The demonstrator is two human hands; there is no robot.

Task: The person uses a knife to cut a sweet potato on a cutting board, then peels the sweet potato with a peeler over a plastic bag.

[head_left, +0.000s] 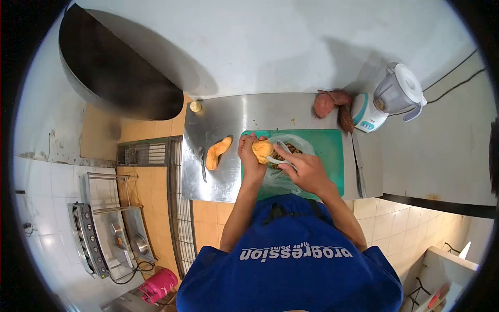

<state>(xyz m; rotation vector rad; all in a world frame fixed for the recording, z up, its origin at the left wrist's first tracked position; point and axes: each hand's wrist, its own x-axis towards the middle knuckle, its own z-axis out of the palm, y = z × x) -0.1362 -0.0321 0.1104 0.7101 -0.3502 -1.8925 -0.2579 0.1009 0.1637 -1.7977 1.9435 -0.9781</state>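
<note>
My left hand [252, 158] is closed around a peeled, orange-yellow piece of sweet potato [261, 151] above the green cutting board [330, 156]. My right hand [306, 171] grips a slim white tool [285, 162] that looks like a peeler, its end close to the sweet potato. Beneath both hands a clear plastic bag [299, 142] lies open on the board, with dark peelings [293, 148] inside; my right hand partly hides it. Left of the board, another peeled sweet potato [217, 154] rests on the steel table [228, 114].
A spoon-like metal utensil [202, 165] lies at the table's left. Reddish unpeeled sweet potatoes [332, 103] sit at the back right beside a white blender [384, 99]. A knife [358, 165] lies right of the board. A dark curved hood-like object [117, 67] juts out at upper left.
</note>
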